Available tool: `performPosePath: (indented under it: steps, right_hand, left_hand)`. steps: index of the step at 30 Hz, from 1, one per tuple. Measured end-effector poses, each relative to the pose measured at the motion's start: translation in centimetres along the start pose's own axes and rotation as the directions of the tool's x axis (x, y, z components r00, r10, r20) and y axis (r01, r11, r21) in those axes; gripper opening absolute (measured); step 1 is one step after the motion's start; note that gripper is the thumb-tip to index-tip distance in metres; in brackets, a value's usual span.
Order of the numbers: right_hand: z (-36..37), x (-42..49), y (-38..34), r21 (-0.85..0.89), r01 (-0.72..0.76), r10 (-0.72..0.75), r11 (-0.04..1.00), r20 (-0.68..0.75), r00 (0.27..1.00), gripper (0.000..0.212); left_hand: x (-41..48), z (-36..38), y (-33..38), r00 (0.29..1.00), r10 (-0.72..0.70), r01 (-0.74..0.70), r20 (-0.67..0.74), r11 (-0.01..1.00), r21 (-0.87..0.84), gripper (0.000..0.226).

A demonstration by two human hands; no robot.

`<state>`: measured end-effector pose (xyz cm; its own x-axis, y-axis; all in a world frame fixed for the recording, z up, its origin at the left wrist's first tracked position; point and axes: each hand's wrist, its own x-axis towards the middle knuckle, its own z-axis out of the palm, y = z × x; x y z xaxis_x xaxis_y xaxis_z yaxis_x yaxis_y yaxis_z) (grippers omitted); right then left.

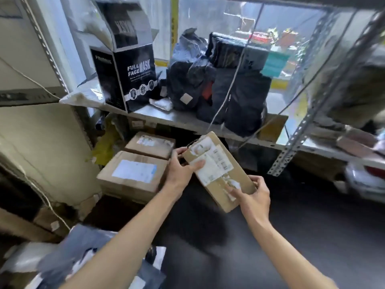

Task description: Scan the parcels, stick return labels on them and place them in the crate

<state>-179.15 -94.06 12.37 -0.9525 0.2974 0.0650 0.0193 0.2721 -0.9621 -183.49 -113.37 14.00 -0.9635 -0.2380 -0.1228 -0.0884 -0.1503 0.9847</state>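
Observation:
I hold a long brown cardboard parcel (pixel 233 176) with white shipping labels on its top, tilted in the air below the shelf. My left hand (pixel 181 170) grips its far left end, thumb lying across a label. My right hand (pixel 253 197) grips the near right end, thumb pressed on a torn white label. Two more labelled cardboard parcels lie to the left on the floor: a larger one (pixel 133 176) in front and a flatter one (pixel 151 143) behind it. No crate or scanner shows.
A metal shelf (pixel 183 119) carries a black "Full Face Mask" box (pixel 133 78) and black plastic bags (pixel 220 90). Slotted steel uprights (pixel 291 151) stand at the right. Grey mailer bags (pixel 87 259) lie at the lower left. A dark floor (pixel 250 247) stretches beneath my arms.

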Motion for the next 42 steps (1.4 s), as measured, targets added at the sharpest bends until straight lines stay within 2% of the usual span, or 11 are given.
performPosePath:
  steps: [2, 7, 12, 16, 21, 26, 31, 38, 40, 42]
  right_hand:
    - [-5.9, -2.5, 1.2, -0.006, 0.028, -0.028, 1.0, -0.048, 0.998, 0.044]
    - [-20.0, -8.7, 4.8, -0.06, 0.044, -0.049, 0.997, -0.086, 0.995, 0.044]
    - [-31.5, -12.7, 8.4, -0.112, 0.037, -0.045, 0.993, -0.069, 0.997, 0.041]
    - [-37.6, -14.3, 10.8, -0.157, 0.01, -0.018, 0.988, -0.045, 0.999, 0.04]
    - [-42.1, -15.6, 13.1, -0.213, -0.01, 0.007, 0.977, -0.014, 1.0, 0.041]
    - [-45.2, -18.2, 15.5, -0.237, -0.029, 0.056, 0.971, 0.11, 0.992, 0.036]
    - [-46.2, -19.9, 17.8, -0.257, -0.08, 0.127, 0.963, 0.173, 0.977, 0.036]
    - [-46.7, -19.1, 19.5, -0.303, -0.108, 0.193, 0.947, 0.268, 0.944, 0.032]
    - [-46.6, -18.2, 19.9, -0.336, -0.103, 0.191, 0.936, 0.242, 0.951, 0.028]
    - [-46.5, -16.7, 20.2, -0.308, -0.149, 0.186, 0.94, 0.095, 0.978, 0.026]
  left_hand:
    - [-4.1, 4.0, -1.4, 0.999, -0.046, 0.047, 0.009, 0.998, -0.051, 0.071]
    - [-15.1, 13.6, -5.2, 0.989, -0.084, 0.106, 0.123, 0.978, -0.182, 0.078]
    - [-23.6, 21.8, -9.3, 0.957, -0.195, 0.251, 0.217, 0.93, -0.267, 0.074]
    - [-28.7, 25.4, -11.9, 0.939, -0.26, 0.318, 0.225, 0.904, -0.284, 0.071]
    - [-33.3, 26.9, -14.1, 0.924, -0.322, 0.367, 0.207, 0.899, -0.24, 0.08]
    - [-37.6, 26.0, -16.4, 0.879, -0.396, 0.437, 0.266, 0.892, -0.116, 0.075]
    - [-41.3, 25.3, -19.8, 0.849, -0.448, 0.497, 0.28, 0.857, -0.136, 0.058]
    - [-44.4, 26.3, -22.6, 0.805, -0.548, 0.589, 0.229, 0.784, -0.194, 0.072]
    - [-44.7, 26.6, -22.8, 0.798, -0.574, 0.603, 0.187, 0.755, -0.257, 0.069]
    - [-44.9, 26.7, -22.9, 0.796, -0.584, 0.603, 0.162, 0.738, -0.302, 0.07]
